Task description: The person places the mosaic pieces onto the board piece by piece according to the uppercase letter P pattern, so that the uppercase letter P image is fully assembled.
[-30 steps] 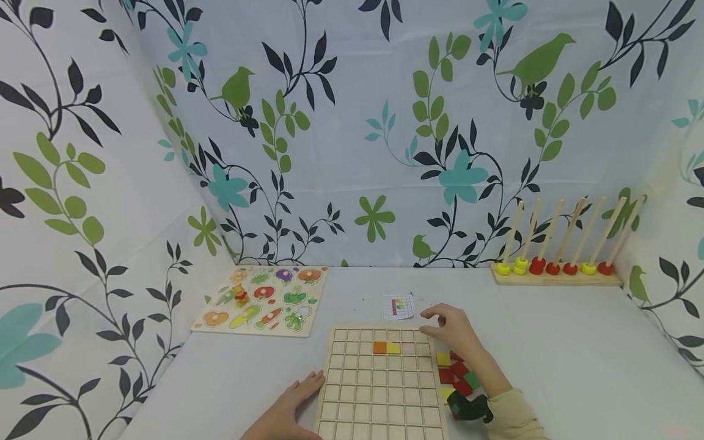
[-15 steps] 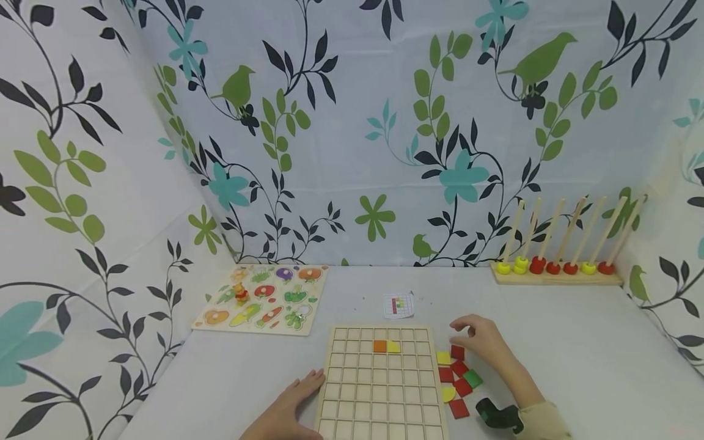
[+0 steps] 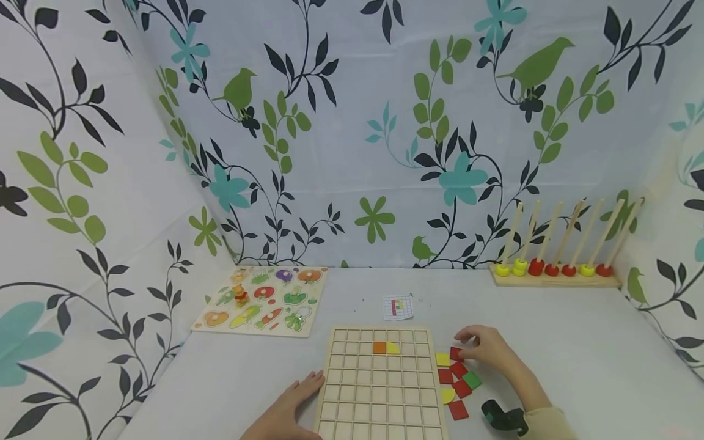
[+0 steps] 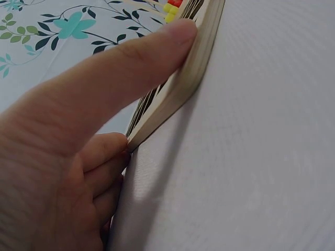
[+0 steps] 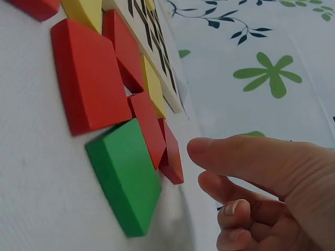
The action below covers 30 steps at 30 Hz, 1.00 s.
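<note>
A wooden grid board [image 3: 378, 391] lies on the table, with an orange square tile [image 3: 379, 348] and a yellow tile [image 3: 393, 348] side by side in its second row. My left hand [image 3: 291, 408] rests against the board's left edge; in the left wrist view its thumb [image 4: 120, 68] touches the rim and its fingertips meet the side. My right hand [image 3: 491, 348] is by the farthest red tile [image 3: 455, 353], right of the board. In the right wrist view thumb and forefinger are apart, nothing between them, a small gap from the tiles. A green tile [image 5: 125, 178] lies nearest.
Several red and yellow tiles [image 3: 458, 410] lie loose along the board's right side. A small printed grid card [image 3: 398, 307] lies behind the board. A vegetable puzzle [image 3: 264, 302] is at back left, a peg bead stand [image 3: 555, 278] at back right. Patterned cloth hangs behind.
My right hand has moved right and nearer from the board's far right corner, uncovering the tiles, then settled beside the far red tile. The left hand has stayed at the board's edge.
</note>
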{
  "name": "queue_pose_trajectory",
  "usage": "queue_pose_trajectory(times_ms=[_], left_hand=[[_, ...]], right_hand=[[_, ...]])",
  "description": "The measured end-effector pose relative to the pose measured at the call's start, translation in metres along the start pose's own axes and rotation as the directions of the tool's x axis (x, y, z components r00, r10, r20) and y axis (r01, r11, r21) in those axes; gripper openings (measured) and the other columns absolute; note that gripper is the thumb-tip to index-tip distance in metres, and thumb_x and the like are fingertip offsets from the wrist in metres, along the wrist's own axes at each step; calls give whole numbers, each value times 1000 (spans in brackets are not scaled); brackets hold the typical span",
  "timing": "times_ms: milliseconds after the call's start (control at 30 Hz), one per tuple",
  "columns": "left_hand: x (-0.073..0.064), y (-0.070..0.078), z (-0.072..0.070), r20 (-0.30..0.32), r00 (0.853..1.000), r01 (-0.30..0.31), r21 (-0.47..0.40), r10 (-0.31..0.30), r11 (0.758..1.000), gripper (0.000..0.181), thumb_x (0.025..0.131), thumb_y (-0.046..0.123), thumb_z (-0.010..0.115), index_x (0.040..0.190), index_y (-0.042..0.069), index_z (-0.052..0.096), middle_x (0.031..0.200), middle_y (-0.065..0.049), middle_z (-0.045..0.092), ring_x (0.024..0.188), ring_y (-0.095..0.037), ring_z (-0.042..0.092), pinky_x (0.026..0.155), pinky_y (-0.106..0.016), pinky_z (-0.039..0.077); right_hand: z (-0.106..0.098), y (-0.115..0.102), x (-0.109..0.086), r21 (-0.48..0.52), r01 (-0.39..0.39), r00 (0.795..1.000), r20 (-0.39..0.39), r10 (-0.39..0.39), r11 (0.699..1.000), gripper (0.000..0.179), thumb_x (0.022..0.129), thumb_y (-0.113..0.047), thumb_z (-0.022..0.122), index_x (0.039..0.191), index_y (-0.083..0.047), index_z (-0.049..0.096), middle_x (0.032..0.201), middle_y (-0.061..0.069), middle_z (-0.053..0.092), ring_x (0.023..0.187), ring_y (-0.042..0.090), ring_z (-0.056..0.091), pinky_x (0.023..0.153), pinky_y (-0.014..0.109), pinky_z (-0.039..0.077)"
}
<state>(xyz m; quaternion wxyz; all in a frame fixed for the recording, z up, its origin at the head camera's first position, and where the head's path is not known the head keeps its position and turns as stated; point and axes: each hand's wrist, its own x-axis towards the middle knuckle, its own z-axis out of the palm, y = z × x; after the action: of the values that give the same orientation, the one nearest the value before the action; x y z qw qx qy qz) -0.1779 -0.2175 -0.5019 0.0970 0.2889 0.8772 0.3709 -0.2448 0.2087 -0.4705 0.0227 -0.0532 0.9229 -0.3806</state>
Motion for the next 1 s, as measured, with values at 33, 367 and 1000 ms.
queue_pose_trajectory(times_ms=[33,367,1000], left_hand=[[0,0,0,-1,1000,3,1,-3,1000,97,63,43,77,139,7,31,143,-11,27,130,-26,20,106,-34,9],[0,0,1,-18,1000,-24,34,24,999,98,61,47,76,139,6,32,142,-11,29,129,-28,22,105,-36,12],[0,-2,2,-19,999,-28,19,29,999,98,61,46,76,139,6,32,142,-9,28,130,-26,20,106,-30,8]], right_hand=[[0,0,0,-4,1,1000,6,-1,1000,26,70,-10,76,94,-6,66,87,2,60,74,17,48,63,29,47],[3,4,0,-15,-27,998,54,28,1000,23,70,-5,74,91,-6,66,84,1,59,74,17,49,66,33,49],[4,2,2,-59,32,999,31,-31,998,19,70,-6,73,87,-7,67,77,-2,56,69,15,48,59,27,47]])
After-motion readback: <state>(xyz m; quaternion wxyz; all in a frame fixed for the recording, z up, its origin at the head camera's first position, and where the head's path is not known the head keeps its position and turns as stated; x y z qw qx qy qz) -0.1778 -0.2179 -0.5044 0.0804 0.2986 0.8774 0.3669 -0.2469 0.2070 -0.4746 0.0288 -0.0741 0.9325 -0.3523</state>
